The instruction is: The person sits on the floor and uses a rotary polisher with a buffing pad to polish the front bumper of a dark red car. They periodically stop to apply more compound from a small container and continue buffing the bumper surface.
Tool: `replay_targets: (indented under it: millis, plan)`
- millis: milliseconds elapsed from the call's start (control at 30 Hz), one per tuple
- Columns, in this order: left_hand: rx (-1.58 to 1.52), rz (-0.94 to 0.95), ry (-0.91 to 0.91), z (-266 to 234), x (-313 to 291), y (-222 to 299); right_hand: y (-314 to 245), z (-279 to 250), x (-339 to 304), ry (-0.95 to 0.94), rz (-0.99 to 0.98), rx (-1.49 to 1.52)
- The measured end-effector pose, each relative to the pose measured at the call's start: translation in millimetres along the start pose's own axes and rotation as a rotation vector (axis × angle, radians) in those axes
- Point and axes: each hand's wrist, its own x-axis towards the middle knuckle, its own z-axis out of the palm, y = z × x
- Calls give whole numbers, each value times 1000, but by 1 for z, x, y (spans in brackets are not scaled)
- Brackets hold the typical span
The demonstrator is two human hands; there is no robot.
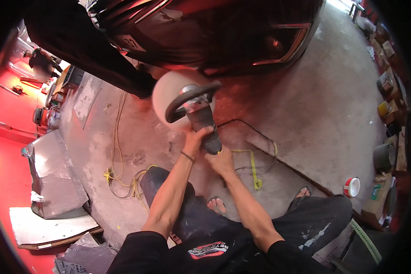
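A car polisher [202, 116] with a dark body, a looped front handle and a round whitish pad [163, 93] is held out in front of me. My left hand [195, 141] wraps round its body, just behind the loop. Lower down, my right hand [221, 160] grips the rear end. The pad looks smeared by motion. Just beyond it is the dark, glossy front bumper of a car [205, 39]; I cannot tell whether pad and bumper touch. A black cord [251, 124] runs across the floor right of the polisher.
Yellow cable [134, 185] lies on the concrete floor at left, and a yellow strap [252, 169] right of my hands. A white tub [351, 187] stands at right, before boxes [379, 198] along that side. Flat boards [50, 226] lie at left. Another person [41, 64] is far left.
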Motion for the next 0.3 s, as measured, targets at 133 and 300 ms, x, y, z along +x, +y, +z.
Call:
replay_targets:
  millis: [133,300]
  plan:
    - [-335,-47,94,49,7,14,-69,-77,29,-22,-78,-696]
    - [-492,-132,-90,84,33,-18,-94,-131,37,0,-96,-818]
